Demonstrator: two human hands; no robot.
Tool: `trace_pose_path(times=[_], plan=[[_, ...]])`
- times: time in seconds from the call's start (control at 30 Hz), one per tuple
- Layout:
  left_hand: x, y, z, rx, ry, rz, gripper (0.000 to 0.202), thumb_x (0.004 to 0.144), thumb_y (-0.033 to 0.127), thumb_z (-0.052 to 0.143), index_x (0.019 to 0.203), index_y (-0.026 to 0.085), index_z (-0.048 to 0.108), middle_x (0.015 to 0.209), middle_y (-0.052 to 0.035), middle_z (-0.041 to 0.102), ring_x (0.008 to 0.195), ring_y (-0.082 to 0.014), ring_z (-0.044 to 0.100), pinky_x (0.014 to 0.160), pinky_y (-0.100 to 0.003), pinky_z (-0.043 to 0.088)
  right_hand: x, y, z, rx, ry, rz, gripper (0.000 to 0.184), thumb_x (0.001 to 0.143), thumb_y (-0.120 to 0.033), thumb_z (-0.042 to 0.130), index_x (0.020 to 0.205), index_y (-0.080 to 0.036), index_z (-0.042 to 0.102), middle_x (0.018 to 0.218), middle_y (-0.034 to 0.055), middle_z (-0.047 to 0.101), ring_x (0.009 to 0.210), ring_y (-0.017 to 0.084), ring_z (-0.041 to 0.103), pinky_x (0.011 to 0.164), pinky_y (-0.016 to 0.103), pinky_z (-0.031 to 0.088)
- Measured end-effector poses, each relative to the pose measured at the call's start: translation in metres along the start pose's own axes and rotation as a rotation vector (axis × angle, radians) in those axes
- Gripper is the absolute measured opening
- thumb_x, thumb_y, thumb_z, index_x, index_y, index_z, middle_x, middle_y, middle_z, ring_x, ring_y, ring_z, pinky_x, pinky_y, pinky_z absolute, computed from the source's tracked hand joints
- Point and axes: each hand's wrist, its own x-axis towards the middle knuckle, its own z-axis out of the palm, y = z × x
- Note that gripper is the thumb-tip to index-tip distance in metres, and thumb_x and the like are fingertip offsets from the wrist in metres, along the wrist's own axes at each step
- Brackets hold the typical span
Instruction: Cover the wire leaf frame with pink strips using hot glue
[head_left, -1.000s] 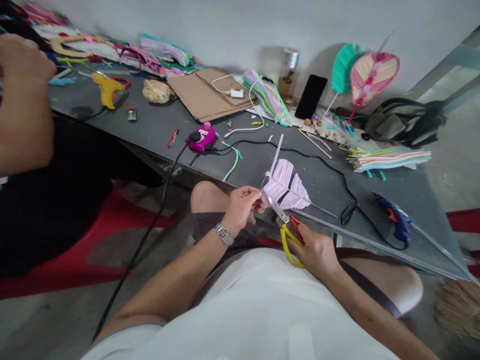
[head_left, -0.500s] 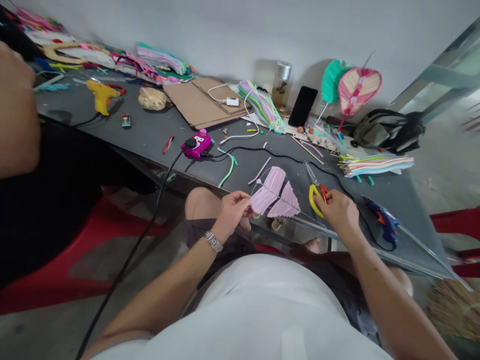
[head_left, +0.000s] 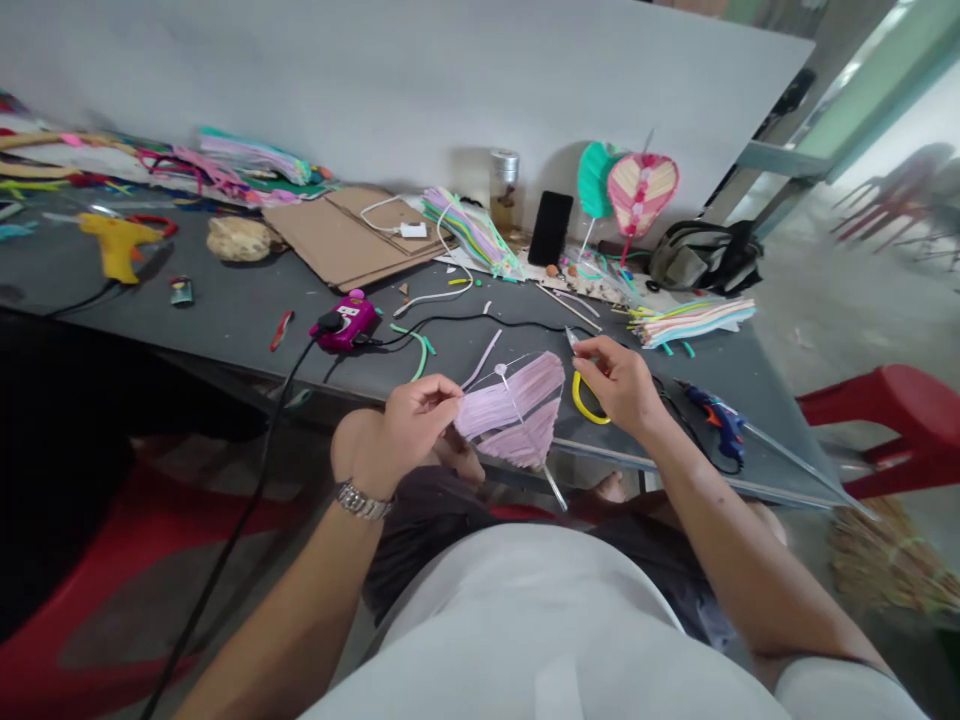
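My left hand (head_left: 420, 415) pinches the left edge of a small lilac hand fan (head_left: 517, 405), made of fuzzy strips on a thin frame with a central rib. The fan is tilted above the table's front edge, its pale stick pointing down. Dark gaps show between its strips. My right hand (head_left: 619, 380) is to the right of the fan, thumb and fingers drawn together; anything small between them is hidden. Behind that hand lie scissors with a yellow handle (head_left: 589, 402), partly covered, blade tips showing past the fingers.
A blue glue gun (head_left: 716, 420) lies at right, a yellow glue gun (head_left: 120, 245) at left. A magenta power adapter (head_left: 346, 320) trails black cable. Behind are cardboard (head_left: 330, 240), bundles of pipe cleaners (head_left: 694, 322), a phone (head_left: 551, 228) and two finished fans (head_left: 641, 195).
The view has swung to the right. My right hand has come off the scissors handles and moved toward the fan. The fan has turned, its stick now pointing more downward.
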Motion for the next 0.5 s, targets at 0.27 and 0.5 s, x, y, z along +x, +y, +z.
trace_pose_path(times=[0.27, 0.5], plan=[[0.014, 0.019, 0.007, -0.036, -0.111, -0.008, 0.014, 0.071, 0.03, 0.068, 0.071, 0.017, 0.067, 0.06, 0.0021, 0.059, 0.046, -0.0098, 0.052, 0.046, -0.021, 0.04, 0.006, -0.011, 0.0, 0.462, -0.077, 0.018, 0.024, 0.084, -0.041, 0.066, 0.087, -0.017, 0.067, 0.067, -0.0029, 0.06, 0.056, 0.01, 0.046, 0.055, 0.024, 0.036], [0.015, 0.008, 0.018, -0.136, -0.085, -0.103, 0.017, 0.073, 0.033, 0.069, 0.076, 0.016, 0.071, 0.064, -0.0003, 0.065, 0.046, -0.0102, 0.056, 0.044, -0.02, 0.043, -0.001, -0.005, -0.001, 0.47, -0.025, 0.049, 0.023, 0.082, -0.039, 0.07, 0.074, -0.018, 0.065, 0.059, -0.0047, 0.052, 0.055, 0.01, 0.041, 0.051, 0.024, 0.031]])
